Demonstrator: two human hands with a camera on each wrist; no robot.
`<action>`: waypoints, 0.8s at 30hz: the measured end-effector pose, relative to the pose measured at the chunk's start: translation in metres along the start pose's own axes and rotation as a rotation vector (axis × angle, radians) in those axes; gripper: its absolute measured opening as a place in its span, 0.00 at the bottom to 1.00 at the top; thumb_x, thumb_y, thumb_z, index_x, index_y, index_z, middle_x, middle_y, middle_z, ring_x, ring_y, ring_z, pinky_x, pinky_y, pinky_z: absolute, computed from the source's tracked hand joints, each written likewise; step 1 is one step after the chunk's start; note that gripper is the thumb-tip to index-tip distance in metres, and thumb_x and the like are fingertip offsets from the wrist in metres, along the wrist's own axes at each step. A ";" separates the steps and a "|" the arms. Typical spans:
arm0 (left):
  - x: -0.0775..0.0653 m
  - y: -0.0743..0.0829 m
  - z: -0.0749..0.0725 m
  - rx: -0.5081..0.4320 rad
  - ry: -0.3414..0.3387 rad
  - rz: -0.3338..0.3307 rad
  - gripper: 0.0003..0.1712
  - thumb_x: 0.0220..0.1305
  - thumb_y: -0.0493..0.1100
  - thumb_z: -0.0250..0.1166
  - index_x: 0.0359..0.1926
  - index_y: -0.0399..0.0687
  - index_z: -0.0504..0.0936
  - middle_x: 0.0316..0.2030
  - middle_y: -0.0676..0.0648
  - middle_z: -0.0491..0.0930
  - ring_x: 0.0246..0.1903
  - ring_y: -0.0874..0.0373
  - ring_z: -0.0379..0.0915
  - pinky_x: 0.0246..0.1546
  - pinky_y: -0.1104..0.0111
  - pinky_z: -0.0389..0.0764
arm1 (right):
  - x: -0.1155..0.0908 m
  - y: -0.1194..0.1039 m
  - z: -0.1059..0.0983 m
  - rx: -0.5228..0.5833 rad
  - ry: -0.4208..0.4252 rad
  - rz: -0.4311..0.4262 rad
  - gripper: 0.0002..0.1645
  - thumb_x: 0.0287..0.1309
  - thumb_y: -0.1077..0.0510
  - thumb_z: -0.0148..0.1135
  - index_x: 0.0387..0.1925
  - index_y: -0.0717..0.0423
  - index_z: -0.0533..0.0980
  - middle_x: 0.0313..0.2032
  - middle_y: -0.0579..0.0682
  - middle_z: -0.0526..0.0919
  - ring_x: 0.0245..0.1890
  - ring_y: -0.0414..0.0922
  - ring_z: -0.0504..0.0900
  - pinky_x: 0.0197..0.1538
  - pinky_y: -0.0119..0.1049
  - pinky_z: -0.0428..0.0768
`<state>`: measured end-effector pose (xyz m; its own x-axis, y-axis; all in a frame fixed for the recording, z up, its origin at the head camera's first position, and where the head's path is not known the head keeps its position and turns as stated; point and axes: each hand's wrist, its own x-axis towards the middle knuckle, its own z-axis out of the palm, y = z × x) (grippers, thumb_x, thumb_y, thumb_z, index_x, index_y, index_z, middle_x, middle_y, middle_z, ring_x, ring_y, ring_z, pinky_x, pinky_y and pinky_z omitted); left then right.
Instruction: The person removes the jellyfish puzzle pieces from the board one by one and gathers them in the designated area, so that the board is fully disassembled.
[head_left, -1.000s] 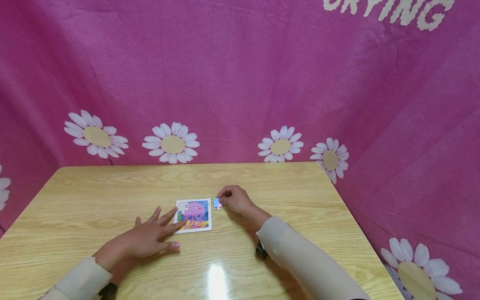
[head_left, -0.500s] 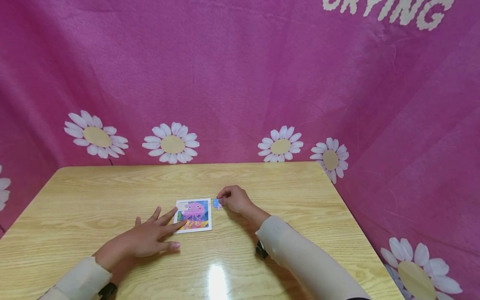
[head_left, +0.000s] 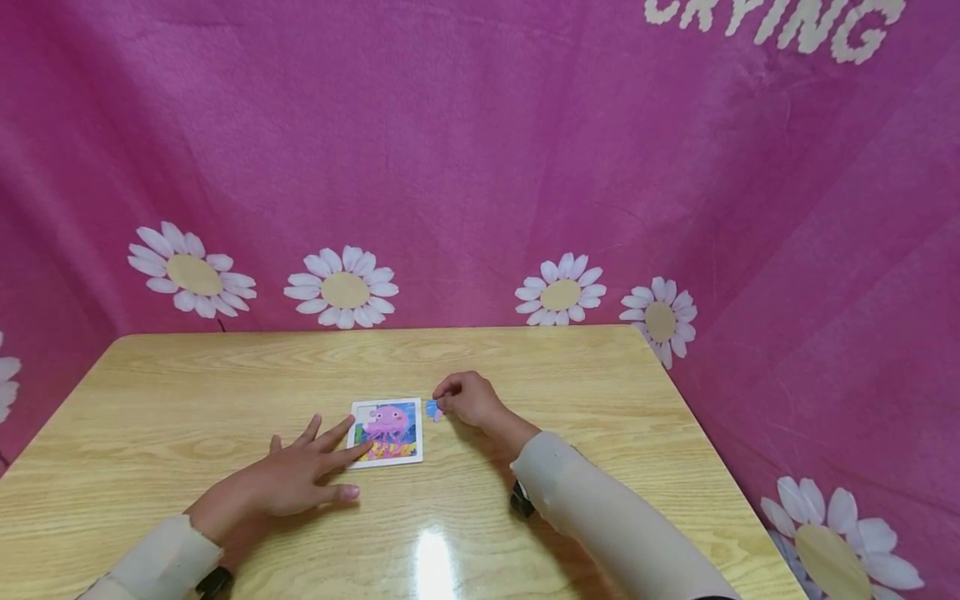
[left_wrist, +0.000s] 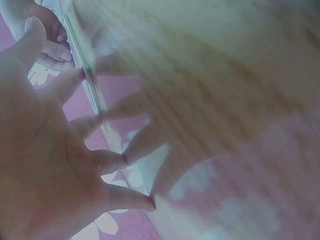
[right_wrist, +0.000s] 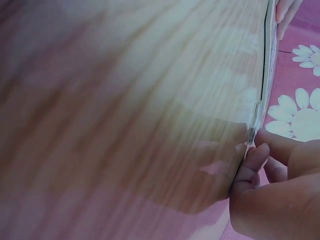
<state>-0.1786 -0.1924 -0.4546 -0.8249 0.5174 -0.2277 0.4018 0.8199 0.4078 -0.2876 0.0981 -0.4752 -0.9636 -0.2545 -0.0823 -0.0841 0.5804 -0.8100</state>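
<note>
A jigsaw puzzle in a white frame [head_left: 420, 433] lies flat on the table, its picture a pink jellyfish over blue water and yellow plants. At its upper left is a pale gap in the picture. My left hand [head_left: 296, 477] is spread, with fingertips resting on the frame's left side; in the left wrist view its fingers [left_wrist: 65, 87] are straight along the tabletop. Just right of the frame, my right hand [head_left: 474, 400] pinches a small blue and pink puzzle piece [head_left: 431, 408] at table level. In the right wrist view, thumb and fingers meet at the piece's edge [right_wrist: 252, 134].
The wooden table [head_left: 225, 375] is glossy and reflects a bright light near its front. Behind it hangs a pink cloth [head_left: 450, 167] printed with white daisies. Both wrists carry a dark strapped device [head_left: 521, 500] under beige sleeves.
The puzzle piece in my right fingers has turned slightly in place. My left hand and the framed puzzle stay where they were.
</note>
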 end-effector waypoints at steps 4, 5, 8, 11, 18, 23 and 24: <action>0.000 0.000 0.000 -0.002 -0.005 -0.001 0.43 0.67 0.75 0.57 0.78 0.69 0.64 0.82 0.43 0.46 0.77 0.23 0.33 0.55 0.14 0.36 | 0.000 0.000 0.000 0.036 -0.005 0.015 0.04 0.64 0.68 0.68 0.37 0.60 0.86 0.32 0.49 0.84 0.32 0.40 0.76 0.37 0.30 0.73; 0.000 0.000 0.000 -0.002 -0.006 -0.003 0.43 0.67 0.75 0.57 0.78 0.69 0.64 0.82 0.43 0.46 0.77 0.23 0.33 0.55 0.14 0.36 | 0.000 0.000 0.000 0.044 -0.006 0.018 0.04 0.64 0.68 0.68 0.37 0.60 0.86 0.32 0.49 0.84 0.32 0.40 0.76 0.37 0.30 0.74; 0.000 0.000 0.000 -0.002 -0.008 -0.006 0.43 0.67 0.75 0.57 0.78 0.69 0.64 0.82 0.43 0.46 0.77 0.24 0.33 0.55 0.14 0.36 | 0.000 0.000 0.001 0.058 -0.002 0.021 0.04 0.64 0.68 0.68 0.37 0.60 0.86 0.34 0.50 0.86 0.33 0.40 0.77 0.37 0.29 0.74; 0.000 -0.001 0.000 -0.003 -0.008 -0.006 0.43 0.67 0.75 0.57 0.78 0.69 0.64 0.82 0.44 0.46 0.77 0.24 0.33 0.55 0.15 0.36 | 0.001 -0.001 0.002 0.054 0.003 0.021 0.04 0.64 0.68 0.68 0.37 0.59 0.86 0.36 0.50 0.86 0.34 0.40 0.76 0.37 0.29 0.74; 0.000 -0.001 0.000 -0.009 -0.004 -0.003 0.42 0.67 0.74 0.57 0.78 0.69 0.64 0.82 0.44 0.45 0.77 0.24 0.33 0.56 0.15 0.36 | 0.003 -0.004 0.001 0.091 -0.007 0.025 0.04 0.65 0.68 0.67 0.38 0.61 0.86 0.35 0.51 0.86 0.30 0.39 0.79 0.35 0.29 0.75; 0.000 0.000 0.000 -0.009 -0.007 -0.005 0.42 0.67 0.74 0.57 0.78 0.69 0.65 0.82 0.44 0.46 0.77 0.24 0.33 0.56 0.15 0.36 | 0.003 -0.007 0.001 0.116 -0.022 0.016 0.04 0.66 0.69 0.66 0.40 0.63 0.85 0.34 0.52 0.86 0.28 0.39 0.80 0.34 0.29 0.78; 0.000 0.000 -0.001 -0.007 -0.008 -0.007 0.42 0.67 0.74 0.57 0.78 0.69 0.65 0.82 0.44 0.46 0.77 0.24 0.33 0.56 0.15 0.37 | 0.003 -0.007 0.001 0.114 -0.023 0.012 0.04 0.66 0.69 0.66 0.40 0.63 0.85 0.34 0.52 0.86 0.28 0.39 0.80 0.34 0.29 0.78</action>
<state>-0.1791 -0.1924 -0.4541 -0.8243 0.5139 -0.2374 0.3933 0.8215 0.4129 -0.2893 0.0923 -0.4706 -0.9582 -0.2661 -0.1048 -0.0415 0.4920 -0.8696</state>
